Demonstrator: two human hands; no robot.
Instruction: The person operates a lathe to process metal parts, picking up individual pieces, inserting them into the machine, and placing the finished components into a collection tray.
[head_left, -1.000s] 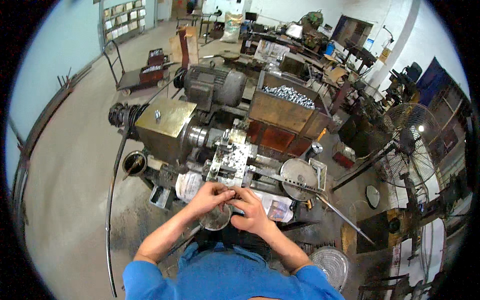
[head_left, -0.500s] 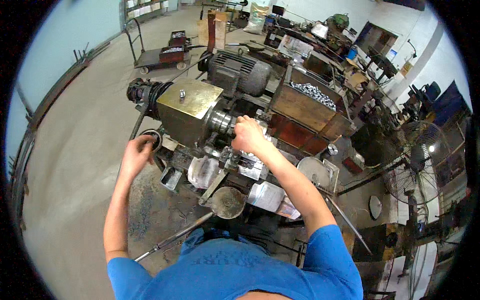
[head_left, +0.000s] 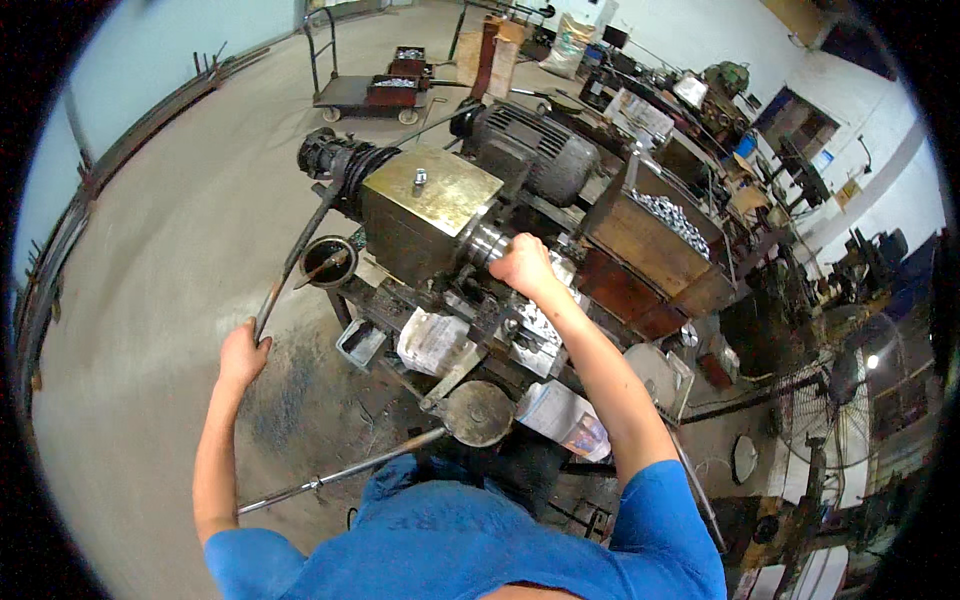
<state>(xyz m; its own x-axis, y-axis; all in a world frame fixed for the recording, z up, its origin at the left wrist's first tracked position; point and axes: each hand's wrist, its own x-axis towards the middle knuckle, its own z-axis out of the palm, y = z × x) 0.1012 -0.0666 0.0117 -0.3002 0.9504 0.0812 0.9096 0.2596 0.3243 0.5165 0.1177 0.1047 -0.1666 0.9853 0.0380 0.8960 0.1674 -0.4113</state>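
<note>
My left hand (head_left: 243, 352) is closed round the lower end of a long metal lever (head_left: 292, 262), which slants up to the dark pulley end (head_left: 340, 160) of a small lathe. My right hand (head_left: 523, 264) is at the shiny spindle nose (head_left: 487, 243), its fingers bent together; what they hold, if anything, is hidden behind the hand. Brass-toned, the flat top of the headstock (head_left: 435, 192) carries one small metal part (head_left: 420, 176). Between my hands sit a greasy round handwheel (head_left: 328, 262) and a paper-covered slide (head_left: 432, 340).
Behind the spindle stands a wooden bin (head_left: 640, 235) heaped with small metal parts (head_left: 672, 222), beside a finned motor (head_left: 535, 150). A round metal plate (head_left: 480, 414) and a long rod (head_left: 340, 470) lie close to my body. At the right is a fan (head_left: 825, 385); a trolley (head_left: 350, 92) stands far left.
My left hand has left the handwheel area and moved down and left, closing on the lever's end. My right hand stays at the spindle nose. The whole view has shifted slightly.
</note>
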